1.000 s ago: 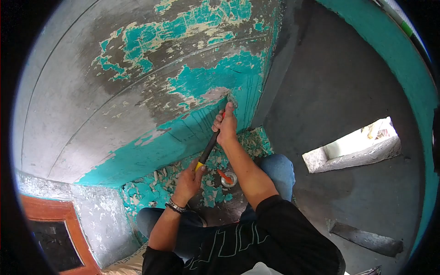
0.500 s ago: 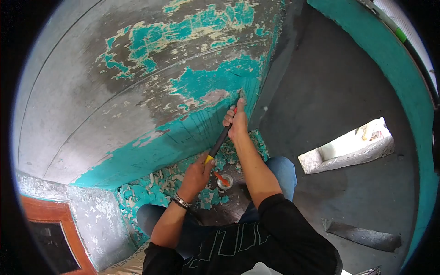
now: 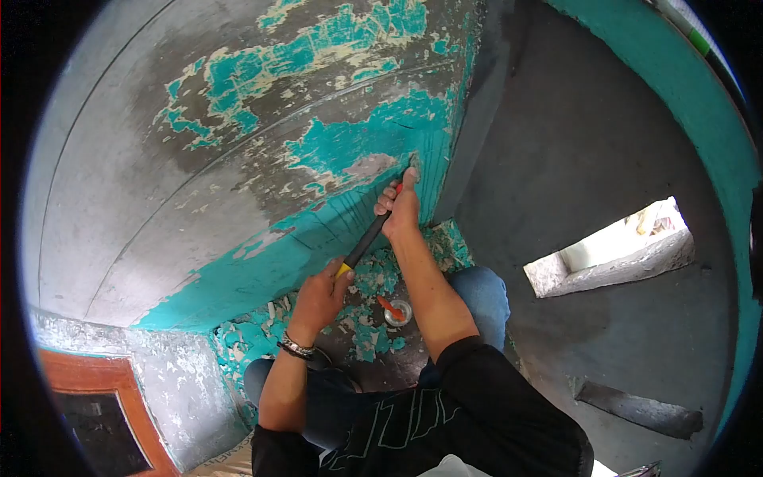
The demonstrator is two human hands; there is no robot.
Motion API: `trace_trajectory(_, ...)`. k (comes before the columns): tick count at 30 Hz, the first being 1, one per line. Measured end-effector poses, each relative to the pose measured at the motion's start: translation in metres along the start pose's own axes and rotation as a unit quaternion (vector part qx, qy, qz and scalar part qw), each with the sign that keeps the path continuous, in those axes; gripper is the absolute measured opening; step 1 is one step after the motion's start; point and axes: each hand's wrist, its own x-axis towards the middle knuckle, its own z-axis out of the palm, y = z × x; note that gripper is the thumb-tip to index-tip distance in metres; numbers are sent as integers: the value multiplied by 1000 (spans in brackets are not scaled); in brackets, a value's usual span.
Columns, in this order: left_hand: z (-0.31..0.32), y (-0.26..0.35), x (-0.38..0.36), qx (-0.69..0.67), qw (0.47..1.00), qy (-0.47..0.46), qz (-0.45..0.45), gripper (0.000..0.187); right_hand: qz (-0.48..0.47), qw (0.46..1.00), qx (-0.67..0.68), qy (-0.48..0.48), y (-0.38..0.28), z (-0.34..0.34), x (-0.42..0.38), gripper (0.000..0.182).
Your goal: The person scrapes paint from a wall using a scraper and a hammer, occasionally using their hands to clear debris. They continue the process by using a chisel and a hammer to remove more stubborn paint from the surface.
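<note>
Both hands are wrapped round a long-handled scraper (image 3: pixel 368 238), its shaft black with red and yellow parts. My left hand (image 3: pixel 318 298) is closed on the lower, yellow end. Higher up, near the head, my right hand (image 3: pixel 403 208) grips it with the thumb stretched along the tool. The scraper's tip meets the turquoise paint of the wall (image 3: pixel 373 135), close to the corner; its blade is small and partly hidden. Bare grey patches and ragged paint edges surround that spot.
Peeled paint flakes (image 3: pixel 246 338) litter the floor along the wall. Between my knees stands a small round container (image 3: pixel 397 312) with an orange-handled tool in it. A dark wall (image 3: pixel 588 159) with an opening (image 3: pixel 612 248) rises on the right; a wooden frame (image 3: pixel 87 370) is at lower left.
The view has shifted slightly. My left hand and the scraper's lower end have swung a little left; the tip remains near the same part of the wall. Both hands keep their grip.
</note>
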Motion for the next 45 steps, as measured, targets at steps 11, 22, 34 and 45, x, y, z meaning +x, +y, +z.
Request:
trace_trajectory(11, 39, -2, -7, -47, 998, 43, -4, 40, 4, 996, -83, 17, -15, -5, 2, 49)
trace_trajectory(22, 37, 9, 32, 10, 996, 15, 90, 32, -18, 999, 3, 39, -48, -10, 23, 50)
trace_trajectory(34, 60, 16, -22, -91, 995, 46, -22, 39, -21, 989, -146, 22, -20, -12, -9, 50)
trace_trajectory(45, 30, 18, -6, -37, 999, 30, -1, 34, -47, 995, -82, 22, -20, 1, -5, 49)
